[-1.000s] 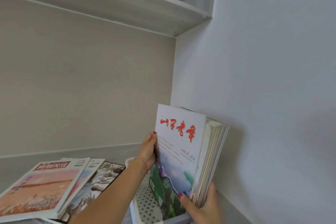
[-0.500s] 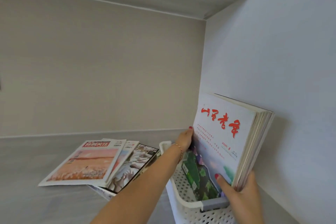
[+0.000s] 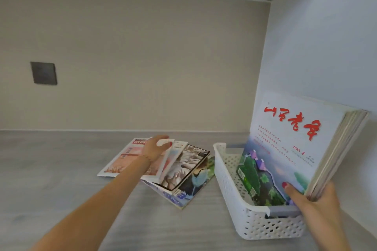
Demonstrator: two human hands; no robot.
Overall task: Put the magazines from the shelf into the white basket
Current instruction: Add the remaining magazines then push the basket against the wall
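Observation:
A white perforated basket (image 3: 230,187) stands on the grey shelf at the right, next to the wall. A stack of magazines (image 3: 285,144) stands upright in it, leaning against the wall; the front cover is white with red characters. My right hand (image 3: 312,204) grips the stack's lower front corner, thumb on the cover. Left of the basket, several magazines (image 3: 183,171) lie fanned out flat on the shelf. My left hand (image 3: 156,146) rests on the top one, a pink-covered magazine (image 3: 122,161), with fingers curled at its far edge.
The grey shelf board (image 3: 51,179) stretches out to the left. A dark square wall plate (image 3: 43,73) sits on the beige back panel. The light wall (image 3: 326,47) closes the right side, and another shelf board runs overhead.
My left hand has let go of the upright stack and moved left onto the fanned magazines. The view has tilted down and left. My right hand still holds the stack in the basket.

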